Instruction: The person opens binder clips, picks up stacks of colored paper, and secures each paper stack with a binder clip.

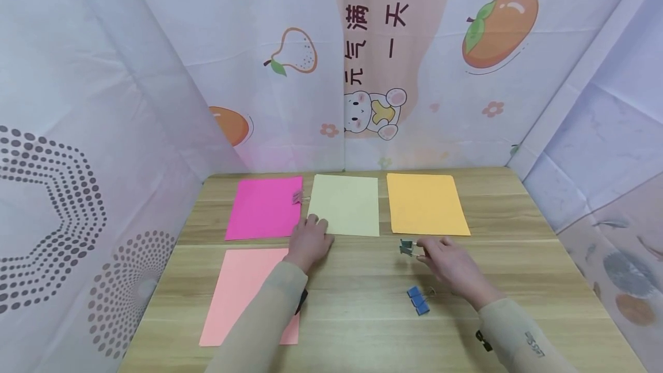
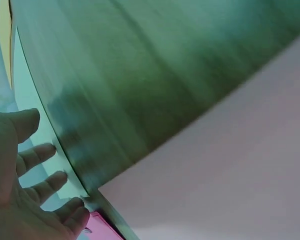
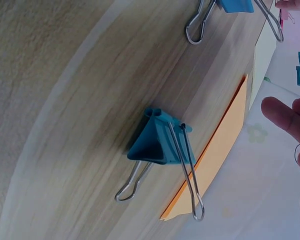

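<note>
The green binder clip is hanging from the right hand, just in front of the orange paper and apparently not touching it. Beneath, the wooden table is bearing the sheets. The light pink paper is lying partly under the left sleeve, which could be dragging it askew if that arm swings. The pale green paper is resting by the left hand, so a careless push could be shifting it. That hand is lying relaxed, grasping nothing; whether it is touching the sheet, I cannot tell. The right hand is pinching the green binder clip by its wire handles; slipping fingertips could be letting it snap shut or drop. The blue binder clip is lying near the right forearm, risking a knock from its sleeve.
</note>
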Action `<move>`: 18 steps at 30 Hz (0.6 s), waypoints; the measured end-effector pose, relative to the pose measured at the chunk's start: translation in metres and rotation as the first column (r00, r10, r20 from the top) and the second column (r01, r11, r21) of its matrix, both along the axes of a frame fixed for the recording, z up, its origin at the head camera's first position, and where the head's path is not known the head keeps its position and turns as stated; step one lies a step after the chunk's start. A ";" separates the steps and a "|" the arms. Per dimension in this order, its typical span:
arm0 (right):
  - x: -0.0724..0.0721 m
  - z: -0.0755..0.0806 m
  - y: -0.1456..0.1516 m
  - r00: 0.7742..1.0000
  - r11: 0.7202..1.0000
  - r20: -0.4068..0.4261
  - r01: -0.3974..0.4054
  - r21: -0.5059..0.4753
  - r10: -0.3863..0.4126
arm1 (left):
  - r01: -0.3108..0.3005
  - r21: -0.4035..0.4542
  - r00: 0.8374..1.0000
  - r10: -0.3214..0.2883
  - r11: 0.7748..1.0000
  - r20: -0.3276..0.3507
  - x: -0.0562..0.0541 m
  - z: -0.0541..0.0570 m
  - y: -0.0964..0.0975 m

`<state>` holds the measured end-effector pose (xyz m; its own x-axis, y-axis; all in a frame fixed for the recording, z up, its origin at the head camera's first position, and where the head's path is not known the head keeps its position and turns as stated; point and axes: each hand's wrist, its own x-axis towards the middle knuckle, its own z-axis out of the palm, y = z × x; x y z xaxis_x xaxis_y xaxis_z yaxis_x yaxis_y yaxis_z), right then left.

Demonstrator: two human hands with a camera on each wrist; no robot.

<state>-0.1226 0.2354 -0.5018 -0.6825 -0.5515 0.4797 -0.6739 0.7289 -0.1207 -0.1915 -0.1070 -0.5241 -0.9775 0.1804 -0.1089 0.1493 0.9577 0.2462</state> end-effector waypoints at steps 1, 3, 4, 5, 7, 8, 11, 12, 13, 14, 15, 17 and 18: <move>0.000 -0.001 0.000 1.000 1.000 -0.001 -0.002 0.000 0.002 | -0.017 0.006 1.000 0.017 1.000 0.002 -0.002 0.000 0.001; 0.000 -0.002 0.000 1.000 1.000 -0.004 -0.005 -0.002 0.005 | -0.052 0.012 0.999 0.052 0.999 0.015 -0.005 0.000 0.003; 0.000 -0.002 0.000 1.000 1.000 -0.006 -0.006 -0.003 0.006 | -0.070 0.015 0.997 0.070 0.997 0.027 -0.007 0.000 0.004; 0.000 -0.003 0.000 1.000 1.000 -0.007 -0.008 -0.007 0.008 | -0.088 0.020 0.996 0.087 0.996 0.034 -0.009 0.000 0.005; 0.000 -0.004 0.000 1.000 1.000 -0.008 -0.013 -0.010 0.013 | -0.123 0.029 0.992 0.122 0.992 0.043 -0.012 0.000 0.008; 0.000 -0.004 0.000 1.000 1.000 -0.006 -0.013 -0.013 0.013 | -0.141 0.031 0.989 0.139 0.990 0.043 -0.014 0.000 0.009; -0.001 -0.005 -0.001 1.000 0.999 -0.004 -0.026 -0.020 0.026 | -0.194 0.039 0.981 0.193 0.980 0.027 -0.019 -0.001 0.013; -0.001 -0.006 -0.001 1.000 0.999 -0.005 -0.030 -0.019 0.030 | -0.211 0.043 0.977 0.211 0.976 0.023 -0.021 -0.002 0.015; -0.001 -0.006 -0.001 0.999 0.999 -0.006 -0.034 -0.020 0.034 | -0.226 0.049 0.974 0.226 0.973 0.013 -0.022 -0.004 0.016; -0.001 -0.007 -0.001 0.999 0.999 -0.007 -0.036 -0.020 0.036 | -0.239 0.042 0.971 0.239 0.970 0.011 -0.023 -0.005 0.017; -0.001 -0.007 -0.002 0.999 0.999 -0.009 -0.040 -0.022 0.039 | -0.251 0.040 0.968 0.251 0.967 0.012 -0.024 -0.007 0.018; -0.001 -0.008 -0.002 0.999 0.999 -0.013 -0.041 -0.026 0.041 | -0.279 0.043 0.960 0.278 0.959 0.012 -0.026 -0.012 0.020; -0.001 -0.009 -0.002 0.999 0.999 -0.013 -0.039 -0.027 0.039 | -0.289 0.042 0.957 0.288 0.957 0.010 -0.027 -0.014 0.020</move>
<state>-0.1241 0.2337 -0.5108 -0.6543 -0.5645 0.5033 -0.7035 0.6985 -0.1311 -0.2180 -0.0868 -0.5382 -0.9882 -0.1047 -0.1114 -0.1329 0.9485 0.2874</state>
